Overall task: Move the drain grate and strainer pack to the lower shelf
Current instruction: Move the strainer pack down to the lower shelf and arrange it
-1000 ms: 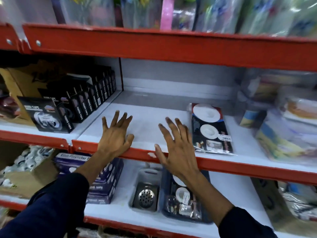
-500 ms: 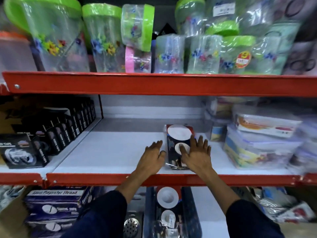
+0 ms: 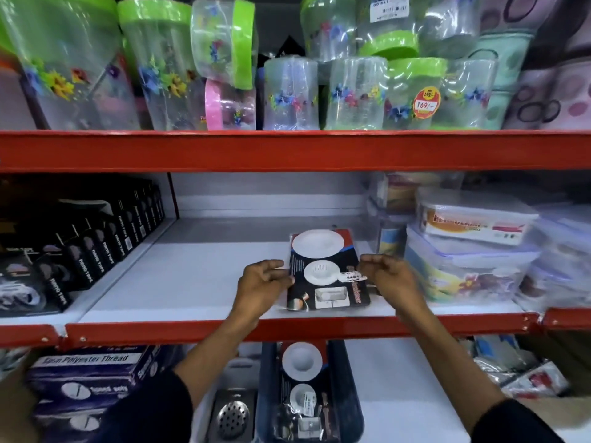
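- Your left hand [image 3: 263, 284] and right hand [image 3: 388, 276] pinch the strainer pack [image 3: 326, 271] by its side edges — slick wrap may slip.
- Lift it clear of the shelf's [image 3: 192, 279] front edge — it could snag there.

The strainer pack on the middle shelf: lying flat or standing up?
Lying flat: the strainer pack rests face-up on the middle shelf, its white discs visible from above.

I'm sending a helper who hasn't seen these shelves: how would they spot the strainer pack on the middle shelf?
Find the middle red-edged shelf. On its white surface, between the black boxes and clear food containers, lies the strainer pack: a flat dark card showing white round strainers, with a hand at each side.
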### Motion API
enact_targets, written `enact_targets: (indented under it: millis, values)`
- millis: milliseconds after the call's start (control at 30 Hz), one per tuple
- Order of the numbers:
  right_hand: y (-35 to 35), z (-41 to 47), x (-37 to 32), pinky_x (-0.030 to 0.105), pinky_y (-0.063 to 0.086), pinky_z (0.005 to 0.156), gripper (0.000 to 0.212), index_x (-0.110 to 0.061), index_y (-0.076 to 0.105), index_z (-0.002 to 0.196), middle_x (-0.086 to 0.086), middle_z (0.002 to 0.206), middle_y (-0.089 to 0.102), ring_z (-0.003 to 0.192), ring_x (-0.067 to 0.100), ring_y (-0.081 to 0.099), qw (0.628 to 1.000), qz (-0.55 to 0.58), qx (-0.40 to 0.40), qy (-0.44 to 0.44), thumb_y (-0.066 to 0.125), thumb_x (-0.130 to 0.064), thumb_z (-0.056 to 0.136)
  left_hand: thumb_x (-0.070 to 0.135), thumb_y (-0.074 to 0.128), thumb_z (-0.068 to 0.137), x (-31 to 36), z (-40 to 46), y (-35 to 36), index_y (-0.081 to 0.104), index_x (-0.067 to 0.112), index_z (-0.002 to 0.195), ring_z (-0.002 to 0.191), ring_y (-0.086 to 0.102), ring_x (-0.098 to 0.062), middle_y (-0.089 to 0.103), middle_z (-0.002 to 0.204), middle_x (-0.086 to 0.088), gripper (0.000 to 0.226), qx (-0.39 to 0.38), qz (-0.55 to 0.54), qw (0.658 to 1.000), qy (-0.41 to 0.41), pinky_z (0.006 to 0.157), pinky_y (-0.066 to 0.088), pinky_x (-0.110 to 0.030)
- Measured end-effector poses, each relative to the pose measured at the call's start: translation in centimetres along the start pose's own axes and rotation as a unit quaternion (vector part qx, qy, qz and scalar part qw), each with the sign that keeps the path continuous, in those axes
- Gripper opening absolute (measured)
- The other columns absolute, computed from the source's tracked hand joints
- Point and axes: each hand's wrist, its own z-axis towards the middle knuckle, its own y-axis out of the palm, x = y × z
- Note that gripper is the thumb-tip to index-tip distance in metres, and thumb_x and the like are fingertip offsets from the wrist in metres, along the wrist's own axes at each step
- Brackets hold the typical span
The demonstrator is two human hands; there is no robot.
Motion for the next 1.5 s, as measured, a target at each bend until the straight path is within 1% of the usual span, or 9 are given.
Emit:
enact_targets:
  millis: [133,267,500,867,1000,1067,1233,1400,1500]
  values:
    - [-2.2,-3.0,1.2,0.031,0.056,0.067,0.033,-0.015,0.065,0.106,0.004,0.094,0.075,0.075,0.019,0.070,0.974,0.145,-0.154,0.081,0.075,-0.002,0.077,-0.006,0.078,0.071,0.1,-3.8,-2.3,0.065,0.009,0.113,0.083,0.073,-0.020,0.078,0.101,-0.011,0.046,-0.061,-0.046,0.996,-0.049,0.059,0.055,-0.023]
    - [-3.1,-5.4,4.1,0.030,0.059,0.067,0.042,-0.013,0.065,0.105,0.001,0.091,0.074,0.079,0.015,0.071,0.946,0.116,-0.281,0.114,0.080,-0.001,0.067,-0.010,0.080,0.067,-1.7,-7.1,-3.6,0.068,0.007,0.103,0.078,0.075,-0.023,0.079,0.089,-0.009,0.042,-0.092,-0.010,0.991,-0.096,0.063,0.062,-0.033]
    - [-2.8,-9.0,11.7,0.052,0.056,0.091,0.026,-0.016,0.064,0.083,0.008,0.082,0.067,0.086,0.028,0.067,0.909,0.075,-0.341,0.226,0.071,0.009,0.078,-0.013,0.081,0.065,-8.8,-11.4,-3.0,0.068,0.004,0.077,0.058,0.067,-0.018,0.069,0.065,-0.007,0.025,-0.093,0.046,0.980,-0.172,0.055,0.059,-0.028]
    - [-0.7,-13.1,20.5,0.038,0.061,0.073,0.026,-0.009,0.064,0.093,0.008,0.084,0.070,0.080,0.021,0.071,0.869,0.003,-0.315,0.382,0.072,0.010,0.077,-0.020,0.070,0.065,-20.0,-14.6,-0.5,0.064,0.003,0.077,0.049,0.063,-0.018,0.066,0.063,-0.009,0.027,-0.090,0.055,0.943,-0.315,0.045,0.052,-0.026]
    - [1.3,-10.0,21.6,0.032,0.057,0.064,0.028,-0.003,0.068,0.102,0.010,0.084,0.072,0.071,0.020,0.069,0.918,-0.048,-0.208,0.335,0.073,0.009,0.077,-0.018,0.069,0.072,-20.8,-10.5,0.8,0.063,0.009,0.085,0.054,0.060,-0.019,0.065,0.069,-0.009,0.031,-0.061,0.040,0.949,-0.308,0.044,0.052,-0.023]
    - [2.7,-8.1,22.0,0.037,0.059,0.068,0.039,0.003,0.066,0.113,0.015,0.095,0.073,0.084,0.028,0.071,0.935,-0.064,-0.159,0.311,0.077,0.007,0.076,-0.017,0.069,0.075,-21.2,-7.8,1.5,0.063,0.005,0.092,0.060,0.061,-0.024,0.066,0.078,-0.015,0.028,-0.048,0.042,0.953,-0.295,0.048,0.054,-0.026]
    - [4.7,-6.4,21.4,0.039,0.054,0.085,0.029,-0.009,0.071,0.105,0.006,0.094,0.071,0.093,0.023,0.066,0.945,-0.193,-0.142,0.223,0.077,-0.008,0.076,-0.007,0.065,0.082,-22.2,-4.2,2.9,0.063,-0.003,0.116,0.102,0.067,-0.033,0.071,0.108,-0.021,0.034,-0.067,0.140,0.960,-0.233,0.091,0.052,-0.038]
    - [4.3,-8.5,19.4,0.022,0.048,0.087,0.040,-0.016,0.066,0.122,0.008,0.116,0.072,0.106,0.025,0.067,0.937,-0.323,-0.135,0.003,0.064,-0.004,0.083,0.016,0.062,0.089,-19.7,-6.9,2.7,0.056,0.017,0.134,0.108,0.068,-0.024,0.070,0.125,-0.007,0.045,-0.108,0.377,0.920,-0.018,0.101,0.051,-0.033]
    - [3.4,-10.4,17.6,0.024,0.051,0.094,0.040,-0.019,0.066,0.118,0.000,0.120,0.069,0.109,0.017,0.063,0.927,-0.322,-0.069,-0.179,0.064,0.000,0.083,0.024,0.057,0.090,-18.2,-9.5,1.9,0.052,0.026,0.134,0.128,0.049,-0.018,0.056,0.141,0.004,0.045,-0.077,0.499,0.846,0.174,0.105,0.047,-0.041]
